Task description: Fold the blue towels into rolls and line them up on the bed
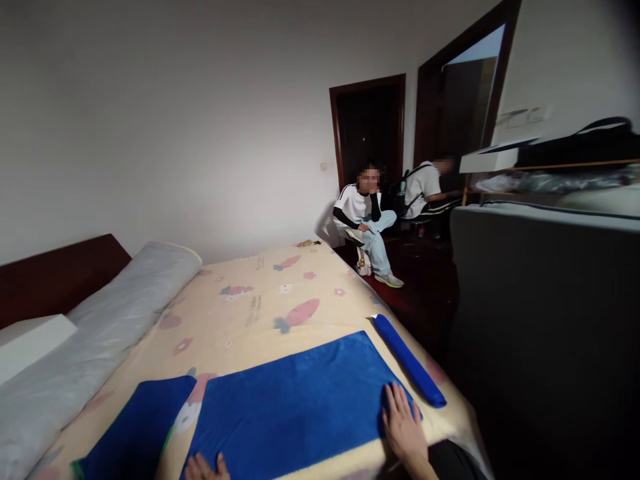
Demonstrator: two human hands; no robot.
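A blue cloth (290,400) lies spread flat on the bed, near its front edge. My left hand (206,468) rests on the cloth's near left corner; only its fingers show at the bottom of the view. On the near right corner lies my right hand (404,423), palm down with fingers stretched out. Just beyond that hand sits a rolled blue cloth (409,360), long and narrow, along the bed's right side. To the left is another blue cloth (135,427) with a green edge, lying flat.
The bed has a cream, strawberry-patterned cover (260,287). A grey roll (115,313) and a white box (35,343) lie along its left. One person (367,213) sits beyond the bed; another person (420,190) sits farther right. A dark grey upright panel (545,320) stands at right.
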